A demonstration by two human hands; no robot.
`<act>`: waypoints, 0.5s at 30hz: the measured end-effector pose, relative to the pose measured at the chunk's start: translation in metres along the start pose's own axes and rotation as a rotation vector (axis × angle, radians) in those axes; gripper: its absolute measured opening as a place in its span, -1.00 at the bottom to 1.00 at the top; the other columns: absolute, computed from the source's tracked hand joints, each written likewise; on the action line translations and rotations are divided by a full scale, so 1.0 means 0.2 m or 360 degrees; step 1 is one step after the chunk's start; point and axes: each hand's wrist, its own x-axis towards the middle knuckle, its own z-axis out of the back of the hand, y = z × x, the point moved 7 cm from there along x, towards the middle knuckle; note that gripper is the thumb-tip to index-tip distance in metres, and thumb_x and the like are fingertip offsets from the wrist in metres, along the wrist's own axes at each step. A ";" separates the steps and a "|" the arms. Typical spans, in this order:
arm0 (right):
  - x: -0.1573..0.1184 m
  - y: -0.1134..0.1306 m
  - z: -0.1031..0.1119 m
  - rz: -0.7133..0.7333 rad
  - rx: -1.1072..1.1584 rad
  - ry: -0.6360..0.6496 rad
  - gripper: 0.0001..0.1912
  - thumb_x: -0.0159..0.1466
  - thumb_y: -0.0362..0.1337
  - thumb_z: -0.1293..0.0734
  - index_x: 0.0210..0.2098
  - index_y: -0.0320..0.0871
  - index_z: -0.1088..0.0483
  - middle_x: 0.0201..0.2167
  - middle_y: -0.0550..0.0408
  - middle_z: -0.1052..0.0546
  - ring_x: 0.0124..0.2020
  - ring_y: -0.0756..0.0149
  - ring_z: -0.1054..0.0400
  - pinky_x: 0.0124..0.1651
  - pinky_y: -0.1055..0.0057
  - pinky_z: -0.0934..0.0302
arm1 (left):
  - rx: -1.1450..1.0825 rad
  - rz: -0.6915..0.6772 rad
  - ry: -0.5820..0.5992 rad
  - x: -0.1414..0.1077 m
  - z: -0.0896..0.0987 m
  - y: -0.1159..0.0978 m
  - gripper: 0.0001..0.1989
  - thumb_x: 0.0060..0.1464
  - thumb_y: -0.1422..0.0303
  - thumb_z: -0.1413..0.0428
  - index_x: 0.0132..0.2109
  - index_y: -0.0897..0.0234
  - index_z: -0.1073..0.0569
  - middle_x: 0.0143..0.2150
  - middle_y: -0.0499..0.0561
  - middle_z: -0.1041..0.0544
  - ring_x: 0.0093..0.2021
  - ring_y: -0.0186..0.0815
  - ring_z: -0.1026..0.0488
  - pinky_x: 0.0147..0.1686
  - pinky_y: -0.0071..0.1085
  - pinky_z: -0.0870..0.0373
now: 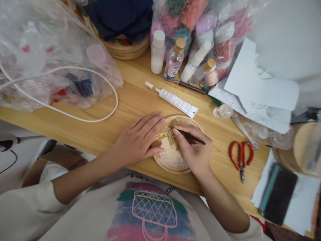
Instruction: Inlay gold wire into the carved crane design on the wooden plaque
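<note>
A round pale wooden disc (167, 164) with a raised gold design and fainter wave-like lines lies at the table's near edge. My left hand (141, 135) rests flat over the disc's left side, fingers stretched out. In my right hand (197, 149) is a thin dark pen-like tool (192, 136), pinched between thumb and fingers. Its tip meets the gold design near the disc's upper middle; the exact kind of tip is too small to tell. Just beyond the disc lies a white tube (178, 102) with a narrow nozzle, its small cap at the far end.
Red-handled pliers (241, 157) lie to the right, with a dark phone (279, 194) on papers beyond. Several bottles (174, 62) stand at the back before bags of coloured yarn-like material. A large plastic bag (50, 60) and a white cable (114, 90) take up the left.
</note>
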 end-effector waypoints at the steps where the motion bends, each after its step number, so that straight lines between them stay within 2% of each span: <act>1: 0.00 0.00 0.00 0.0006 0.0008 -0.0004 -0.90 0.21 -0.36 -0.39 -0.29 -0.08 -0.56 -0.32 0.10 -0.63 -0.29 0.34 -0.51 -0.23 0.40 -0.42 | 0.0004 0.0001 -0.0001 0.00 0.00 0.00 -0.31 0.30 0.04 0.11 0.32 0.57 -0.11 0.31 0.39 -0.26 0.34 0.01 -0.18 0.27 -0.09 -0.17; 8: -0.01 0.02 -0.01 0.0075 -0.0038 0.0051 -0.86 0.23 -0.37 -0.39 -0.26 -0.05 -0.57 -0.30 0.12 -0.64 -0.26 0.31 -0.52 -0.15 0.33 -0.44 | -0.0042 -0.0003 0.0014 0.01 -0.01 0.00 -0.30 0.30 0.01 0.12 0.34 0.49 -0.10 0.31 0.33 -0.29 0.35 0.00 -0.17 0.28 -0.08 -0.14; 15: 0.00 0.03 -0.02 0.0083 -0.0033 0.0093 -0.84 0.23 -0.41 -0.38 -0.25 -0.05 -0.56 -0.30 0.12 -0.64 -0.25 0.31 -0.52 -0.12 0.31 -0.44 | -0.0062 -0.0033 0.0010 0.01 0.00 0.00 -0.42 0.35 0.22 0.16 0.36 0.52 -0.03 0.28 0.32 -0.33 0.35 -0.02 -0.17 0.26 -0.09 -0.14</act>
